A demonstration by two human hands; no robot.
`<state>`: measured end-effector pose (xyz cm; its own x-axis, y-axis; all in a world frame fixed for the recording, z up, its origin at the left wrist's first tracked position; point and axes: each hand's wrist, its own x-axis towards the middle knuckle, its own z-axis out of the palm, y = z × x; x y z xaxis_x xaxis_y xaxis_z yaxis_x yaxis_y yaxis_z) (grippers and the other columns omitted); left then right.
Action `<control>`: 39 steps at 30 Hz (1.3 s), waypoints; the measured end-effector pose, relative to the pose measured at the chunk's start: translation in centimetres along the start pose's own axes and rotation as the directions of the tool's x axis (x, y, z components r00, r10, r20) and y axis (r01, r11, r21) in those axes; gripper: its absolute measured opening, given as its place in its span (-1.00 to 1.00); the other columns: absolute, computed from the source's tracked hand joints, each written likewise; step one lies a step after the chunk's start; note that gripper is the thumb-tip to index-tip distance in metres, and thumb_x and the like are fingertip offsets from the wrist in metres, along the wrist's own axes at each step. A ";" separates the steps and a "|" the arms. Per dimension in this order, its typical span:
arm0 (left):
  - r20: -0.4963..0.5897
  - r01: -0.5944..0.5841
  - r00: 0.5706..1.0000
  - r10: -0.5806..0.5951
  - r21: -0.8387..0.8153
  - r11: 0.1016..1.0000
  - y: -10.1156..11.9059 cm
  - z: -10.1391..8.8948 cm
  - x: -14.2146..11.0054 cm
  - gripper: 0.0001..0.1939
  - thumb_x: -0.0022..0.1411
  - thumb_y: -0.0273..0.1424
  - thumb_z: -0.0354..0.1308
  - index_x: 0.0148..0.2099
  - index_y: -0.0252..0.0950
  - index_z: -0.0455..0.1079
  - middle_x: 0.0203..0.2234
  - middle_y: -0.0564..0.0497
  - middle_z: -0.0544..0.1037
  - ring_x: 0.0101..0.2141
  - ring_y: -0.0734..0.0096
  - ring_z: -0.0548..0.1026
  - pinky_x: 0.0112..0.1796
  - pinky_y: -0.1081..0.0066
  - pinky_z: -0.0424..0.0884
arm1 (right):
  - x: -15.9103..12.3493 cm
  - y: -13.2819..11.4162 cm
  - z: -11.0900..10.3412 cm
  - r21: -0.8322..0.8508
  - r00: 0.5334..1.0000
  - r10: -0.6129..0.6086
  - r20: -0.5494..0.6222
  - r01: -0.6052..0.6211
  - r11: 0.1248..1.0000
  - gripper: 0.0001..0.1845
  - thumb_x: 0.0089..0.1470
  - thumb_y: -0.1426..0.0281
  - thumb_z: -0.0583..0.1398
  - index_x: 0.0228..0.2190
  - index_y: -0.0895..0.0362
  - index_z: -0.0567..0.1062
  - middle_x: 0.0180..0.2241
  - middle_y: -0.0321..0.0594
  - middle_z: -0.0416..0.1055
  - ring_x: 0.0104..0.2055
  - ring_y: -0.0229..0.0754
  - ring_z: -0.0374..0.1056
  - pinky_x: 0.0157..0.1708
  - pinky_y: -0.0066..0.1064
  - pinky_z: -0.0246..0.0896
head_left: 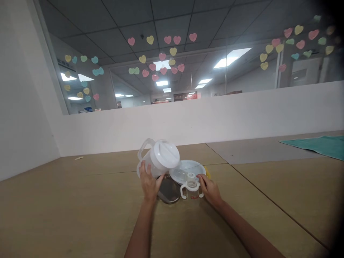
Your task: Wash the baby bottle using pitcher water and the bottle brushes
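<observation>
My left hand (148, 181) grips a clear plastic pitcher (158, 157) with a white lid and lifts it tilted toward me above the table. My right hand (210, 189) touches the handle of a small clear two-handled cup (191, 188) that stands on the table. Between the hands lies a round metal dish (168, 191). Behind the cup sits a white plate (188, 168), with something yellow (207, 173) at its right edge.
The tan table (80, 208) runs to a low white wall (215, 114) with a glass pane covered in paper hearts. A teal cloth (319, 145) lies at the far right. A small pale scrap (79, 158) rests at the far left.
</observation>
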<state>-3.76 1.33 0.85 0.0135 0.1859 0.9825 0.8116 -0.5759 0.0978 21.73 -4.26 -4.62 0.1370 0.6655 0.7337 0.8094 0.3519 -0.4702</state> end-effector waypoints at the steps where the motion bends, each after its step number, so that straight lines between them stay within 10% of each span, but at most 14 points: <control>1: -0.018 0.094 0.995 -0.094 0.001 0.996 0.1 -0.1 0.0 -0.10 -0.01 -0.14 0.22 0.24 -0.36 -0.15 0.18 -0.38 0.02 0.19 -0.05 0.01 0.10 -0.05 0.04 | 0.0 0.0 0.0 -0.013 1.000 -0.004 0.004 0.004 1.000 -0.56 0.22 0.23 -0.15 -0.26 0.14 0.45 -0.39 -0.19 0.50 -0.40 -0.20 0.41 -0.43 -0.48 0.14; 7: -0.104 0.499 0.865 -0.491 0.068 0.864 0.4 -0.2 -0.1 0.09 -0.06 -0.02 0.20 0.28 -0.45 -0.33 0.19 -0.38 -0.02 0.19 -0.05 -0.03 0.13 0.04 0.00 | 0.1 0.2 -0.4 -0.098 0.997 -0.074 0.020 0.075 0.992 -0.51 0.22 0.23 -0.17 -0.29 0.18 0.46 -0.48 -0.18 0.48 -0.53 -0.25 0.36 -0.52 -0.49 0.05; 15: -0.149 0.588 0.808 -0.570 0.166 0.791 -0.3 -0.5 -0.3 0.06 -0.01 -0.02 0.16 0.28 -0.45 -0.37 0.19 -0.42 -0.05 0.18 -0.13 -0.04 0.11 -0.02 -0.02 | 0.4 0.1 -0.6 -0.136 0.990 -0.139 -0.009 0.136 0.981 -0.49 0.22 0.23 -0.18 -0.37 0.17 0.48 -0.60 -0.23 0.42 -0.62 -0.31 0.26 -0.58 -0.50 -0.08; 21: -0.109 0.575 0.817 -0.566 0.208 0.791 -0.3 -0.2 -0.4 0.05 -0.01 -0.02 0.15 0.29 -0.42 -0.37 0.19 -0.40 -0.03 0.17 -0.15 -0.02 0.12 0.00 -0.01 | 1.1 -0.4 -1.7 -0.041 0.994 0.054 -0.093 -0.058 0.997 -0.49 0.18 0.18 -0.15 -0.37 0.18 0.48 -0.56 -0.18 0.44 -0.56 -0.26 0.28 -0.52 -0.51 -0.04; 28: -0.141 0.587 0.810 -0.570 0.205 0.783 -0.9 0.2 -0.5 0.07 -0.04 0.00 0.17 0.29 -0.35 -0.37 0.18 -0.35 -0.01 0.15 -0.20 0.02 0.09 -0.05 0.03 | 2.4 1.4 -3.8 -0.127 0.881 0.461 -0.109 -0.472 0.872 -0.54 0.11 0.25 -0.11 -0.54 0.17 0.47 -0.54 -0.14 0.43 -0.52 -0.24 0.26 -0.56 -0.49 -0.11; 35: -0.161 0.583 0.813 -0.560 0.210 0.785 0.3 -0.4 0.6 0.22 -0.16 0.02 0.24 0.29 -0.37 -0.47 0.22 -0.43 -0.17 0.17 -0.35 -0.11 0.07 -0.24 -0.12 | 2.3 2.9 -3.0 -0.367 0.838 0.528 0.135 -0.453 0.813 -0.62 0.08 0.33 -0.04 -0.54 0.18 0.49 -0.50 -0.08 0.46 -0.46 -0.17 0.36 -0.58 -0.48 -0.05; 39: -0.076 0.380 0.925 -0.373 0.160 0.911 2.7 -0.4 2.2 -0.05 0.01 -0.09 0.16 0.28 -0.41 -0.23 0.19 -0.34 0.02 0.16 -0.18 0.03 0.11 -0.13 -0.13 | 2.2 3.8 -1.9 -0.379 0.847 0.486 0.214 -0.387 0.841 -0.72 -0.02 0.31 0.09 -0.64 0.16 0.43 -0.57 -0.10 0.43 -0.50 -0.14 0.38 -0.58 -0.46 0.03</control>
<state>-1.81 -0.10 3.31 -0.3344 0.3260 0.8843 0.8380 -0.3265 0.4372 26.18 -2.72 -3.81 0.3875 0.8757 0.2881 0.8437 -0.2109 -0.4936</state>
